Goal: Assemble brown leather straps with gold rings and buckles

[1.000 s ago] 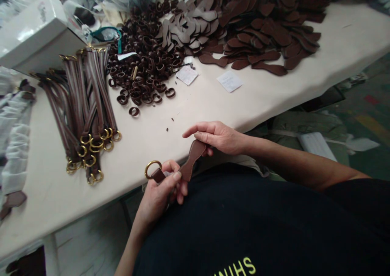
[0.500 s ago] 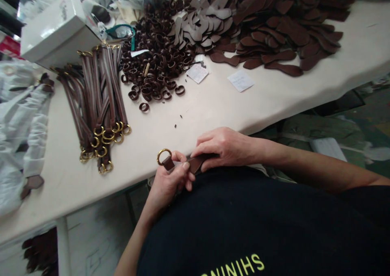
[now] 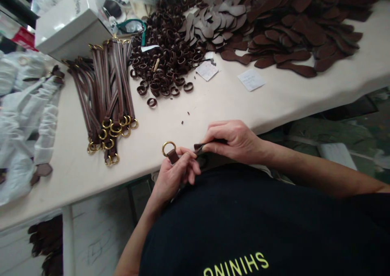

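My left hand is closed on a brown leather strap, whose end loops through a gold metal ring standing out above the knuckles. My right hand pinches a dark brown leather piece between thumb and fingers, its narrow edge showing. The left fingertips come right up to that piece; I cannot tell whether they touch it, or whether strap and piece are joined. Both hands are low at the table's front edge, close to the body.
On the table lie finished straps with gold rings, a heap of small leather loops, flat leather cutouts and paper notes. A white box stands behind the straps. Plastic-wrapped goods lie at left.
The leather piece in my right hand has turned from its stitched face to its edge. My right fingers have lifted slightly away from the left fingertips. The view has shifted a little.
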`<state>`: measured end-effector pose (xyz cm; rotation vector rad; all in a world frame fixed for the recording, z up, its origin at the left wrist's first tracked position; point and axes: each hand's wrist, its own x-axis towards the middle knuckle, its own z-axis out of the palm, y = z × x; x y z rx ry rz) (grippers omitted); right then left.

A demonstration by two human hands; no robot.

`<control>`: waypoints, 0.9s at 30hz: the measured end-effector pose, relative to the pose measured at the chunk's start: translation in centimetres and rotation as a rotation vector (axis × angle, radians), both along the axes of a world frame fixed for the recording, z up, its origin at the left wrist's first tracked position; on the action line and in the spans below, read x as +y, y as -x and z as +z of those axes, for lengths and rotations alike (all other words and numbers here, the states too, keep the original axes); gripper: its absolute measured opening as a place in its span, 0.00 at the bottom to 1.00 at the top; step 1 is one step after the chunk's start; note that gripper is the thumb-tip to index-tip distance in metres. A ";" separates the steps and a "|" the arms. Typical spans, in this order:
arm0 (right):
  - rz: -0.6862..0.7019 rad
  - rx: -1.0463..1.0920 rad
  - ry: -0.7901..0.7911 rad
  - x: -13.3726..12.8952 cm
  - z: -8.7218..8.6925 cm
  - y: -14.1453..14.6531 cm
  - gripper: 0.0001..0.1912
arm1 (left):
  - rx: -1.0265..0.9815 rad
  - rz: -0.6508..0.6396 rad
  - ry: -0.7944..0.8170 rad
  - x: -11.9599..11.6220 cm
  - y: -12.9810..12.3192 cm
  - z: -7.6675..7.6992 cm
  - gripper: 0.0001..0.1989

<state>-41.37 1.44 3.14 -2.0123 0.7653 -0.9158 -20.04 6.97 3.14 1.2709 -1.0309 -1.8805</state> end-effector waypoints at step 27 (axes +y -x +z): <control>0.229 -0.223 -0.268 -0.7 0.8 -3.7 0.14 | 0.382 -0.389 -0.070 1.1 -1.4 0.3 0.29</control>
